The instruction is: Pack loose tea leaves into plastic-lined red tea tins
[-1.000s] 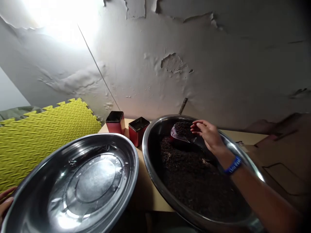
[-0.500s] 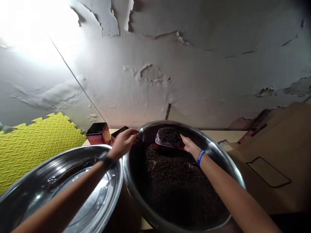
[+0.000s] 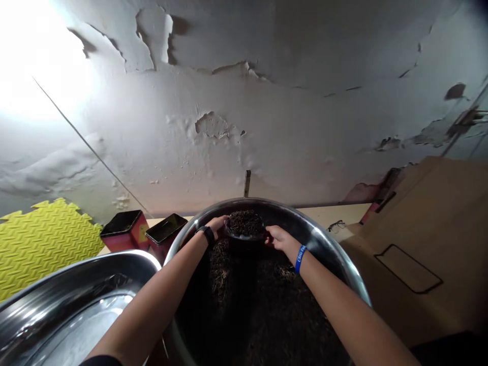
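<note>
left hand [image 3: 218, 226] and right hand [image 3: 277, 237]: fingers grasping opposite sides of a dark soil-heaped container [image 3: 246, 223], centre of frame, within a shiny round metal basin [image 3: 355, 277].

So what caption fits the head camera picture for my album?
Left fingers and right fingers hold a container of dark soil inside a metal basin.

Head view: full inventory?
Soil basin: 1, silver, centre
Soil: 1 bed, dark brown, inside
Filled container: 1, dark, over soil
Other basin: 1, silver, left
Pots: 2, red, black-rimmed, behind that
Foam mat: 1, yellow, far left
Table: 1, pale, beneath
Glasses: 1 pair, dark, right
Paper bag: 1, brown, far right
Strip: 1, dark, behind soil basin
Wall: 1, grey, peeling, behind
Wristbands: 1 blue, right; 1 black, left
Left hand, right hand: 2 hands, bare, holding container
</note>
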A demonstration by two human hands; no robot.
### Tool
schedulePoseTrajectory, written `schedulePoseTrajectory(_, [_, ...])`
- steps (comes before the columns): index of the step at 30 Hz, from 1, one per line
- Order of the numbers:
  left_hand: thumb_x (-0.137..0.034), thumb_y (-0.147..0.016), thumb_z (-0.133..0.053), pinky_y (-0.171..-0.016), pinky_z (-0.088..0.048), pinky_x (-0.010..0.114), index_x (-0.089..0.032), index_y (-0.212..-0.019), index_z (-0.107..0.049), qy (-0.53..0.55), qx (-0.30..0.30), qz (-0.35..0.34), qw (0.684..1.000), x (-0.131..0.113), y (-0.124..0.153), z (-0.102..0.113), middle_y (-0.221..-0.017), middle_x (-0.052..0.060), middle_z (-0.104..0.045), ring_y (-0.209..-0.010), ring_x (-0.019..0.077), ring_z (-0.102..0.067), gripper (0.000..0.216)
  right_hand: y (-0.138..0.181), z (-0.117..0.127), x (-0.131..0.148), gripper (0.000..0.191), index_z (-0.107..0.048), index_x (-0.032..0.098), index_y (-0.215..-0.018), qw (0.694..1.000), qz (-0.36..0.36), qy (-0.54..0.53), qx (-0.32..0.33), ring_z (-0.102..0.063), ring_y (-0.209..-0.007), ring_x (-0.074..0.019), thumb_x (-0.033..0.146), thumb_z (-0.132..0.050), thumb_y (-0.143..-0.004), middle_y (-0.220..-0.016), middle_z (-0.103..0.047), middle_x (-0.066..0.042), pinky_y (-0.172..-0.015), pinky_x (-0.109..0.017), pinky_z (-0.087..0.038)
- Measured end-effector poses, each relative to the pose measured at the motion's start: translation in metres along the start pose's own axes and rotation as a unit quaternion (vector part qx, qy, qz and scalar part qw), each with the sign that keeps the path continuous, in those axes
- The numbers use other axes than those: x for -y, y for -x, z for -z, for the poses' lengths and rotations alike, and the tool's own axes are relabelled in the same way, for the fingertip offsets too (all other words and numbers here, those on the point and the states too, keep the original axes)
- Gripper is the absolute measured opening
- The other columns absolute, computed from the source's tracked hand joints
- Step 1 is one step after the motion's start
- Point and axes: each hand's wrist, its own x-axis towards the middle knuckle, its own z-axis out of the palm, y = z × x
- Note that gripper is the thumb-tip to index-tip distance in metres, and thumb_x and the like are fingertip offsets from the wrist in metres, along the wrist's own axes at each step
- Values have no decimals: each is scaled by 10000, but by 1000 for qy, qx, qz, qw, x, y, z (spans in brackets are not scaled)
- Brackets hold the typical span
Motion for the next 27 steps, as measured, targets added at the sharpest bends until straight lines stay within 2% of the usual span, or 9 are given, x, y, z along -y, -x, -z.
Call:
schedulePoseTrajectory(4, [-267,-714,-573,-374,-295,190,-141,-598,-469,3,-57,-85,995,-9,-2,-5,-407,-44,-398,-345,66,-359,200,5,6,21,250,-364,177,-537,999,-14,-27,33,-275,-380,-53,184,-500,-746,-448,-320,43,-344,-185,-255])
schedulePoseTrajectory(9, [-379,-675,-599,-382,-255,166,-149,-661,-476,16,-70,-201,977,-25,3,-6,-455,-64,-377,-378,38,-329,262,19,11,50,217,-362,171,-615,994,83,-69,33,-305,-426,-37,241,-506,-761,-528,-320,56,-364,-149,-246])
schedulePoseTrajectory(11, [-373,-664,-595,-392,-272,169,-143,-662,-483,-17,-64,-235,970,-26,6,-5,-473,-55,-398,-395,44,-351,256,22,10,50,211,-381,167,-624,992,110,-63,14,-304,-424,-31,255,-529,-747,-537,-336,57,-357,-142,-230])
schedulePoseTrajectory(14, [-304,-643,-582,-395,-275,173,-127,-621,-502,-120,-88,-241,959,-25,8,-4,-473,-40,-418,-411,55,-365,196,22,4,47,226,-392,160,-587,992,118,-36,-19,-294,-403,-29,247,-560,-712,-514,-364,52,-333,-146,-209])
schedulePoseTrajectory(17, [-226,-649,-529,-395,-252,166,-126,-678,-543,-154,-147,-310,927,-31,12,-5,-493,-39,-430,-419,53,-354,105,23,0,50,219,-376,165,-576,990,131,-29,-37,-305,-404,-30,226,-542,-705,-508,-360,56,-337,-144,-228])
schedulePoseTrajectory(19, [-190,-685,-455,-397,-238,166,-139,-766,-568,-153,-181,-385,892,-37,16,-8,-502,-41,-426,-409,52,-335,148,26,-2,55,209,-365,171,-594,983,173,-34,-47,-315,-416,-31,242,-517,-718,-524,-343,62,-347,-140,-242])
schedulePoseTrajectory(21, [-183,-720,-407,-414,-249,174,-156,-862,-584,-189,-198,-429,861,-41,20,-11,-510,-36,-442,-408,60,-339,228,26,-3,57,201,-376,177,-614,974,217,-3,-65,-326,-419,-35,284,-497,-733,-533,-347,61,-348,-145,-252])
schedulePoseTrajectory(24, [-216,-707,-481,-492,-312,197,-147,-917,-604,-321,-204,-417,826,-38,24,-14,-592,9,-551,-500,97,-448,252,24,-3,52,216,-425,169,-608,966,219,118,-75,-339,-395,-45,333,-488,-733,-506,-391,46,-338,-163,-254])
schedulePoseTrajectory(27, [-259,-732,-491,-542,-335,214,-122,-803,-646,-398,-210,-385,806,-35,27,-13,-661,65,-615,-602,138,-522,219,23,-1,50,244,-445,160,-594,962,208,165,-72,-346,-390,-49,361,-500,-722,-479,-412,37,-346,-166,-260])
